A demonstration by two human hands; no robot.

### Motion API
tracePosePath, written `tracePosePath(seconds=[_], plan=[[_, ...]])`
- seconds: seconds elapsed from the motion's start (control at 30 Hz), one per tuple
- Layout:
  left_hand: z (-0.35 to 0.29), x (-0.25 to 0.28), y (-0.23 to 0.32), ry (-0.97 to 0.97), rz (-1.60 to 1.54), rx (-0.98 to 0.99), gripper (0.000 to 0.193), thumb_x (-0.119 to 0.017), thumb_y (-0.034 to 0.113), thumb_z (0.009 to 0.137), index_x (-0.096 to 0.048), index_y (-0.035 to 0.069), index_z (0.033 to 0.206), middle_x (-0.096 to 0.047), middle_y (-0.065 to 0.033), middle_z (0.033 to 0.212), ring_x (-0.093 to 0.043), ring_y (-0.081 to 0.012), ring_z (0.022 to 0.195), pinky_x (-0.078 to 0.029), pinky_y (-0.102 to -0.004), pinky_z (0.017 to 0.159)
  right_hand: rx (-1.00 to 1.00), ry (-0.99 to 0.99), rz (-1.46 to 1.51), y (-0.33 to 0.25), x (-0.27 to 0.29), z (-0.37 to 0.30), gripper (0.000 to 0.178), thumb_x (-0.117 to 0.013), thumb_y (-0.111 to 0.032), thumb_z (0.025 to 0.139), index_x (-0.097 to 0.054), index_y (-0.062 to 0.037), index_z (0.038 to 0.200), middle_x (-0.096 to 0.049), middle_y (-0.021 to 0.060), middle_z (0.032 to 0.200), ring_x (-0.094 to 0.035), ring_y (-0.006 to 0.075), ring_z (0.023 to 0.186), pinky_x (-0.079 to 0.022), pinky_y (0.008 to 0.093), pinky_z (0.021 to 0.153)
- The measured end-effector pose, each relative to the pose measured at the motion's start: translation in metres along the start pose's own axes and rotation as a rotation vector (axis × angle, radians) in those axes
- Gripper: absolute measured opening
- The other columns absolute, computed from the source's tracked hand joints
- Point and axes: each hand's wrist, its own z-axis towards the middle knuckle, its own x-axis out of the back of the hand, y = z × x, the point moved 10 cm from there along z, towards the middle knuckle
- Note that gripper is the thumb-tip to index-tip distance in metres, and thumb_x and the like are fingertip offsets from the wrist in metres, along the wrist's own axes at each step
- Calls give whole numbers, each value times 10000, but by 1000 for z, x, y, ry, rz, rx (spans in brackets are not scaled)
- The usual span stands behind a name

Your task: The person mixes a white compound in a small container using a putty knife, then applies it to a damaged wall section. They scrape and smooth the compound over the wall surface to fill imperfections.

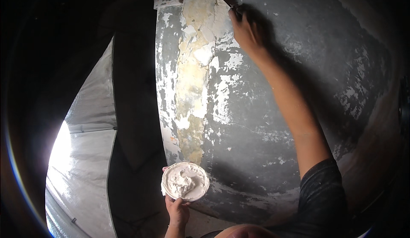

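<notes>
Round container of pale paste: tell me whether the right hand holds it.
No, the left hand holds the container, well below the right hand.

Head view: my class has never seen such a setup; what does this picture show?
There is no machine here, only a person working bare-handed. The picture comes from a wide fisheye camera on the person's head, so edges bend. The left hand holds a round tub of whitish paste. The right hand, raised, grips a dark tool at the wall; shadow hides its exact shape. The wall is grey, with white patches and a yellowish strip. A silvery panel is at left.
</notes>
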Motion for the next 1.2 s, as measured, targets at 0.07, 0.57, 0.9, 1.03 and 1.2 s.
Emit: tracePosePath(seconds=[0.07, 0.57, 0.9, 1.03, 1.2], plan=[[2, 2, -7, -69, -43, 30, 699, -529, -35, 808, -456, 62, 1497, -668, -98, 1279, -695, -193, 947, -551, -315, 629, -30, -12, 33, 5, -3, -4, 535, -582, -30, 937, -573, -210, 1440, -622, 289, 1222, -717, 450, 763, -614, 535, 633], [-5, -30, -36, -130, -4, 106, 632, -551, -2, 816, -488, 27, 1445, -691, -102, 1189, -685, -169, 848, -537, -294, 624, 239, -100, -333, -12, 14, -17, 403, -622, -51, 939, -651, -100, 1338, -565, 208, 1300, -740, 332, 876, -646, 374, 578], [-3, -20, -35, -203, -63, 97, 722, -473, -102, 767, -464, -1, 1481, -658, -132, 1313, -706, -218, 994, -567, -311, 672, 145, 115, -155, -38, 118, -20, 290, -714, -70, 844, -704, -10, 1128, -604, 168, 1016, -743, 275, 781, -620, 356, 490], [1, -27, -42, -244, -44, 122, 733, -475, -93, 771, -456, 6, 1497, -658, -127, 1326, -706, -228, 1043, -569, -298, 676, 129, 116, -187, -36, 84, -1, 319, -723, -70, 819, -695, 35, 1119, -608, 187, 1031, -743, 272, 701, -634, 362, 537], [-3, -34, -39, -181, 17, 124, 650, -521, -37, 779, -515, 7, 1427, -697, -100, 1214, -699, -184, 910, -550, -291, 643, 85, -15, -183, -41, 33, -32, 482, -635, -54, 931, -601, -40, 1412, -566, 220, 1195, -755, 323, 691, -652, 421, 570]])
